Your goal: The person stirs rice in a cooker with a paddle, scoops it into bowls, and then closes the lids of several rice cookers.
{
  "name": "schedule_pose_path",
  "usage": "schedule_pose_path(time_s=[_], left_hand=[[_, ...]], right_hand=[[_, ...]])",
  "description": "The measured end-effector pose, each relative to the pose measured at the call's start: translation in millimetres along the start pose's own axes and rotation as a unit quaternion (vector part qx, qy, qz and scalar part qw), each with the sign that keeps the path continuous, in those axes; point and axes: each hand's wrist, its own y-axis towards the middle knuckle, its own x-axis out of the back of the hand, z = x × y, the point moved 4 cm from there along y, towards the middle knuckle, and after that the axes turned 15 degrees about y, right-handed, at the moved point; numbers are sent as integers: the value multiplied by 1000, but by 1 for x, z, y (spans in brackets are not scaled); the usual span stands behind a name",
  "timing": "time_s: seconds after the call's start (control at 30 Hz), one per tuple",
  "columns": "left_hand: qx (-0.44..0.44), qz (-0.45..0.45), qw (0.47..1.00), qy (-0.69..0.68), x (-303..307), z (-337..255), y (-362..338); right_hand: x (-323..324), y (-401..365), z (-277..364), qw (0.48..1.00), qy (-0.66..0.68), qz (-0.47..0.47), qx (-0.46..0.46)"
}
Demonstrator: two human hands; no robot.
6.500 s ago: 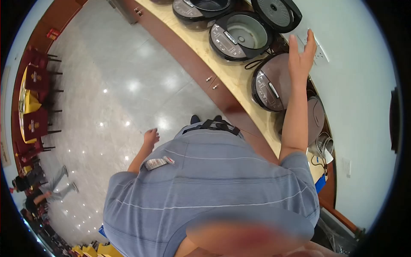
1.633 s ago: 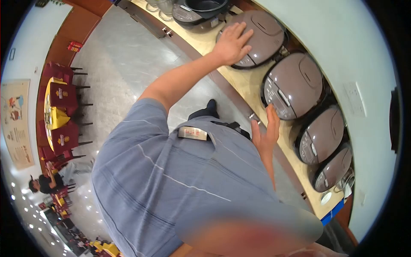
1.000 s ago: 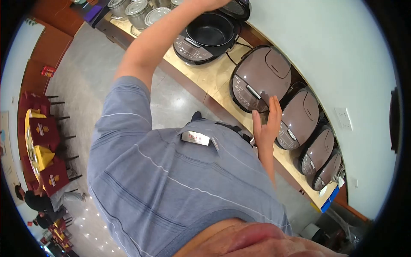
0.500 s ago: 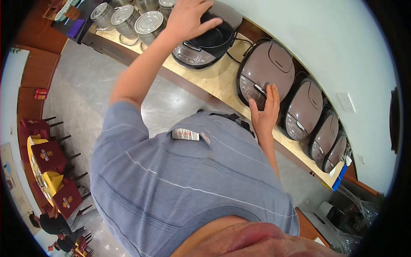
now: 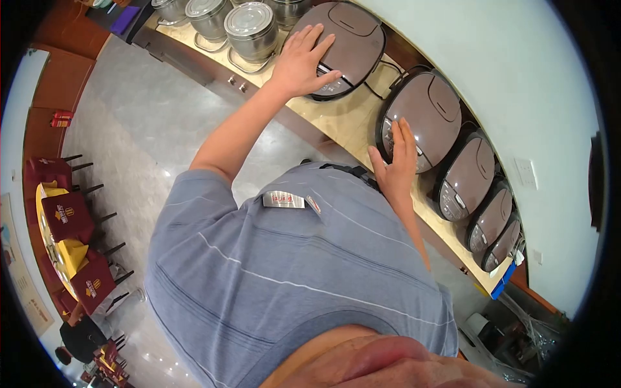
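A brown rice cooker (image 5: 352, 48) with a shut lid stands on the counter at the top. My left hand (image 5: 303, 66) lies over the front of that lid, fingers spread and thumb out toward the front latch. My right hand (image 5: 397, 161) is at the front of the second rice cooker (image 5: 432, 116), whose lid is also down. Its fingers stretch up over the control panel, covering part of it, with the thumb apart. Neither hand holds anything.
Several more brown rice cookers (image 5: 467, 174) continue the row along the light counter (image 5: 336, 126) beside the wall. Lidded steel pots (image 5: 251, 32) stand left of the first cooker. Dining chairs (image 5: 65, 213) surround a table (image 5: 53, 252) at far left, with a person (image 5: 83, 337) near it.
The first cooker's lid, raised earlier with the black inner pot showing, is now down under my left hand. My right hand stays at the second cooker. The view has shifted slightly.
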Motion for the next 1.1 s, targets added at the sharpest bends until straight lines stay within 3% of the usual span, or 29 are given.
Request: schedule_pose_path(time_s=[0.6, 0.73, 0.8, 0.87, 1.0, 1.03, 1.07, 1.1], left_hand=[[15, 8, 1000, 12, -5, -1, -6], [104, -26, 994, -27, 22, -3, -39], [178, -100, 979, -22, 35, 0, -80], [247, -93, 965, 10, 41, -5, -137], [371, 95, 924, -3, 10, -34, -322], [423, 222, 877, -48, -3, -43, -382], [406, 352, 840, -83, -26, -49, -467], [404, 541, 710, -198, -51, -52, -560]], right_hand=[[9, -10, 4, 1000, 21, -12, 10], [18, -15, 1, 995, 96, -3, 18], [23, -15, 3, 992, 108, -26, 58], [20, -21, -1, 985, 163, 8, 56], [17, -19, 0, 968, 241, 53, 51], [16, -21, -1, 966, 246, 58, 55], [13, -22, -1, 961, 262, 74, 49], [8, -23, -1, 956, 277, 88, 44]])
